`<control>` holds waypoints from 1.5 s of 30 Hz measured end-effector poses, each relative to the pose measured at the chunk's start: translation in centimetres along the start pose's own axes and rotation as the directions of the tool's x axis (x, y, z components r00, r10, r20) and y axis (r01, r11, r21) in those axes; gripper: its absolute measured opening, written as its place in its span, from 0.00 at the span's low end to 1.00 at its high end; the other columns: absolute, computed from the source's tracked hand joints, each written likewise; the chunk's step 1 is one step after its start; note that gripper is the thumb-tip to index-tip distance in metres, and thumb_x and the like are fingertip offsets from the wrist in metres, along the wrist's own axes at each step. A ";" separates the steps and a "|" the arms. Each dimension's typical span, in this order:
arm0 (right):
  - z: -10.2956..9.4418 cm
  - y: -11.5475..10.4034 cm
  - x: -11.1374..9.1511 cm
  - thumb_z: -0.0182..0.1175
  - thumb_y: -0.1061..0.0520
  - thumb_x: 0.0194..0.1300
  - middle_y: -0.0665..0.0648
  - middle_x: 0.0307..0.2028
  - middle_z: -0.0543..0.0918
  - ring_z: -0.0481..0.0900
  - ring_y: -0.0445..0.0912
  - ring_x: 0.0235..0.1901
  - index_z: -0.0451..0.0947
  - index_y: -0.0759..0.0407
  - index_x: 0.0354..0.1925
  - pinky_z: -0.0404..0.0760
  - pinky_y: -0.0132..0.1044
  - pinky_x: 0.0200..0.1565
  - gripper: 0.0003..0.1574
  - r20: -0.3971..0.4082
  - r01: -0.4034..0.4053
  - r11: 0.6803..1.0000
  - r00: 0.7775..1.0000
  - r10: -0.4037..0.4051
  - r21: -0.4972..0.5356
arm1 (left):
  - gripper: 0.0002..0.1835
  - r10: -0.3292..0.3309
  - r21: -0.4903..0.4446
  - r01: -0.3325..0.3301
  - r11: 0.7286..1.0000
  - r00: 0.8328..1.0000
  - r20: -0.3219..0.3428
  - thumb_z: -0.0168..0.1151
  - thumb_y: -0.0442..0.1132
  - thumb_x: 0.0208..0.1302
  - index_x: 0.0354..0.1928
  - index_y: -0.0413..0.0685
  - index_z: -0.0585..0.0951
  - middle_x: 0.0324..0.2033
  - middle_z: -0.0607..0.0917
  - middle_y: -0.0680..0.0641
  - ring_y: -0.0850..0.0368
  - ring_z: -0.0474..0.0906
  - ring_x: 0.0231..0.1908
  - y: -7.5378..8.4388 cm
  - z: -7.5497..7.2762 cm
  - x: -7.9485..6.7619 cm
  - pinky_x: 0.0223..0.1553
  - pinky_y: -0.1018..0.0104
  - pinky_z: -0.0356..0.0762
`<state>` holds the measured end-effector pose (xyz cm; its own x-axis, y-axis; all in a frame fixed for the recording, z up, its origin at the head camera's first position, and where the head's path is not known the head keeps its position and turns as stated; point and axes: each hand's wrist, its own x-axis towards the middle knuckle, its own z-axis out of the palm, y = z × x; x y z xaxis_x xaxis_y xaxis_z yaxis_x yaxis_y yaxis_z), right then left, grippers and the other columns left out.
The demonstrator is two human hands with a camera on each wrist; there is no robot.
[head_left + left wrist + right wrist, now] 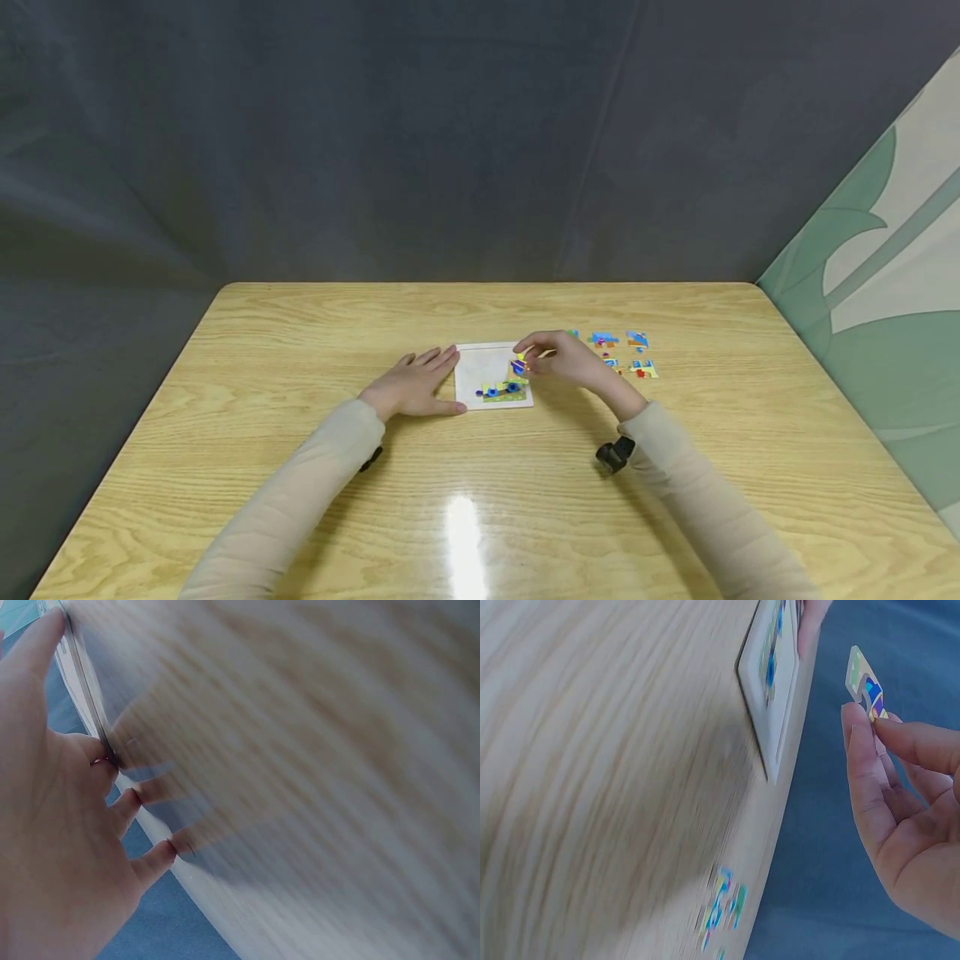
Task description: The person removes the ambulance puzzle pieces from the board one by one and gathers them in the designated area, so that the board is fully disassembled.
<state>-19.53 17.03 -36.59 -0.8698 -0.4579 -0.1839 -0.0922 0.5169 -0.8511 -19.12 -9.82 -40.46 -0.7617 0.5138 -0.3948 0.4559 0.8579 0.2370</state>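
A white puzzle tray (pixel 480 365) lies on the wooden table, with joined puzzle pieces (pixel 504 392) along its lower right part. My left hand (pixel 415 388) rests at the tray's left edge, fingers spread, thumb at the near corner and fingertips by the far one. Between thumb and fingers, my right hand (pixel 564 357) pinches a puzzle piece (pixel 868 684) printed in yellow, green and blue. In the right wrist view that piece is held up clear of the table. In the head view it overlaps the tray's right side.
Several loose puzzle pieces (pixel 602 339) lie right of the tray, some partly hidden behind the right hand. The wooden table (pixel 315 333) ends at a dark curtain (pixel 480 150) at the back. A leaf-patterned cloth (pixel 892 275) hangs along the right side.
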 end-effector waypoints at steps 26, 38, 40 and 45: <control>-4.0 4.8 -3.2 0.51 0.71 0.66 0.63 0.35 0.79 0.84 0.48 0.38 0.73 0.78 0.53 0.85 0.40 0.45 0.17 -0.003 -0.035 0.996 0.999 0.035 -0.087 | 0.50 0.009 -0.016 -0.009 1.000 1.000 -0.014 0.46 0.72 0.62 0.76 0.56 0.40 0.76 0.38 0.56 0.51 0.38 0.77 0.0 0.5 -0.1 0.75 0.44 0.39; -4.3 5.8 -3.8 0.50 0.73 0.66 0.65 0.38 0.79 0.80 0.40 0.33 0.72 0.81 0.53 0.83 0.31 0.38 0.17 0.025 -0.060 0.996 0.998 0.061 -0.063 | 0.50 0.009 -0.014 -0.009 1.000 1.000 -0.014 0.46 0.71 0.62 0.76 0.56 0.39 0.76 0.38 0.56 0.51 0.37 0.77 0.0 0.3 -0.1 0.75 0.44 0.38; -4.4 5.9 -4.0 0.50 0.72 0.67 0.66 0.38 0.80 0.81 0.41 0.34 0.72 0.80 0.53 0.83 0.31 0.38 0.17 0.029 -0.074 0.995 0.997 0.076 -0.073 | 0.50 0.010 -0.014 -0.010 1.000 1.000 -0.013 0.46 0.71 0.62 0.76 0.56 0.39 0.76 0.38 0.55 0.51 0.37 0.77 -0.1 0.2 -0.1 0.75 0.44 0.38; -4.5 6.1 -4.1 0.50 0.70 0.68 0.66 0.39 0.80 0.80 0.41 0.35 0.73 0.78 0.53 0.84 0.31 0.41 0.17 0.040 -0.085 0.993 0.995 0.089 -0.083 | 0.50 0.007 -0.012 -0.007 1.000 1.000 -0.007 0.46 0.71 0.63 0.76 0.56 0.38 0.76 0.38 0.55 0.51 0.37 0.77 -0.1 0.1 -0.1 0.75 0.44 0.39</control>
<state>-18.69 25.37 -38.83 -0.8544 -0.4387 -0.2784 -0.0575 0.6124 -0.7885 -19.03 -9.96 -40.58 -0.7618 0.5194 -0.3872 0.4552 0.8544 0.2505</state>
